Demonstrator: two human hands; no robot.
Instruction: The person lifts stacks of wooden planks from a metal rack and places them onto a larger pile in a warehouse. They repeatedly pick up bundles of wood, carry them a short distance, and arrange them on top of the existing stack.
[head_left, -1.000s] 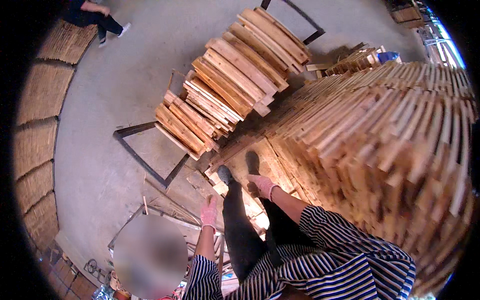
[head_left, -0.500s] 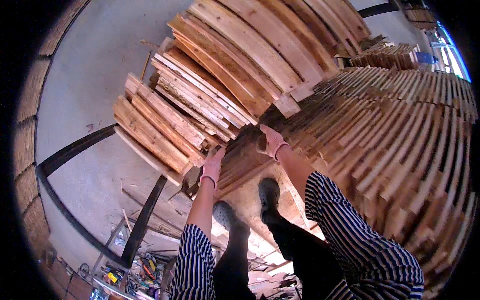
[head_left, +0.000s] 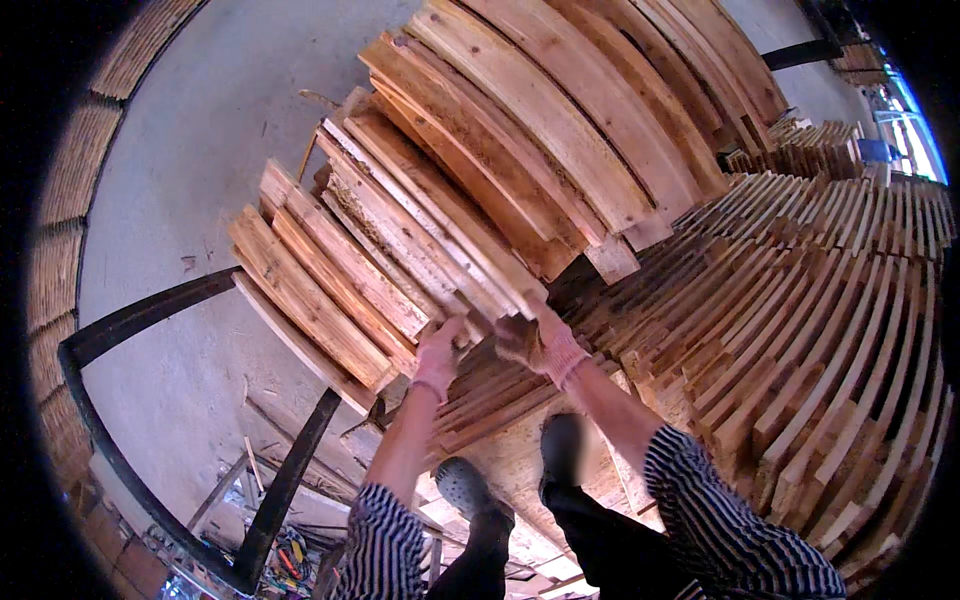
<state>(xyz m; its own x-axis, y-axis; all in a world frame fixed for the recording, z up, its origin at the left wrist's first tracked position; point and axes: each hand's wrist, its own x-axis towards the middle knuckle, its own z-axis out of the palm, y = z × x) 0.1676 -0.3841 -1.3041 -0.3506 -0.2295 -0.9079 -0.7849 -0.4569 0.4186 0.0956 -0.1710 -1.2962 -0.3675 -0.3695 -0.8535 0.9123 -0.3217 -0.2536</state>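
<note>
Several rough wooden boards [head_left: 415,235] lie side by side, their near ends facing me. My left hand [head_left: 438,357], in a pink glove, is closed at the near ends of the boards on the left of this bundle. At the bundle's right corner my right hand [head_left: 545,345], gloved too, has its fingers bent around the board ends, with a dark palm side showing. The fingertips of both hands are partly hidden against the wood. Left of my left hand lie more boards [head_left: 310,285], untouched. Wider boards [head_left: 570,120] rest beyond my right hand.
Rows of stacked wooden strips [head_left: 800,330] fill the right side. My shoes stand on a pale wooden surface [head_left: 510,420]. A dark metal frame [head_left: 285,485] and a pile of tools [head_left: 290,560] are at the lower left. A grey wall [head_left: 200,150] rises behind the boards.
Both hands have moved in to the board ends; the right hand, apart from them before, now grips them. The whole view has shifted slightly.
</note>
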